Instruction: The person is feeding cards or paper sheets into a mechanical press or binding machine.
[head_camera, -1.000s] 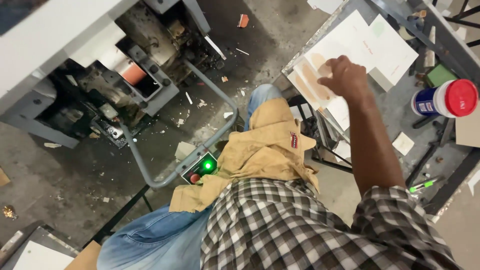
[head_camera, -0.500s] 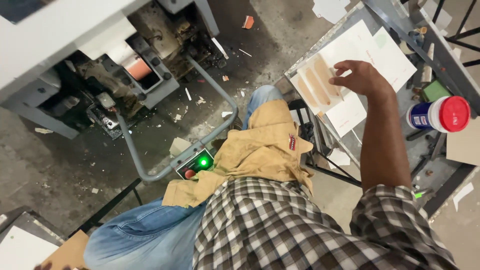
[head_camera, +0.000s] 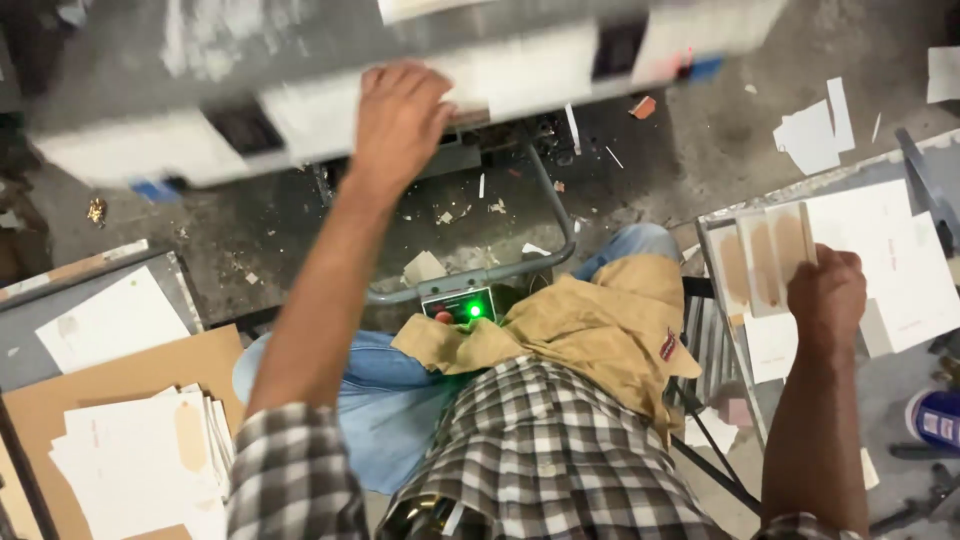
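The small stack of white cards with tan patches (head_camera: 775, 255) is now in my right hand (head_camera: 825, 295), lifted a little off the pile of white sheets (head_camera: 890, 260) on the grey tray to my right. Half a second ago that hand was only pressing down on the pile, so I judge the pick is made and the cards are ready to travel. The fingers are clenched around the lower edge of the cards, thumb side hidden from me.

My left hand (head_camera: 400, 120) has come up from out of view and now rests on the blurred pale machine bed (head_camera: 250, 150) ahead, fingers curled over its front lip, holding nothing I can make out. My head has tipped toward the machine as well, which smears that whole edge.

For room: the tray's metal rim (head_camera: 712, 300) sits just left of the cards. Between the two hands lie my lap with a tan cloth (head_camera: 590, 330), a bent grey bar (head_camera: 545, 215) and a box with a green light (head_camera: 462, 305). The air above them looks open. To my left, more sheets (head_camera: 140, 460) lie on brown board.
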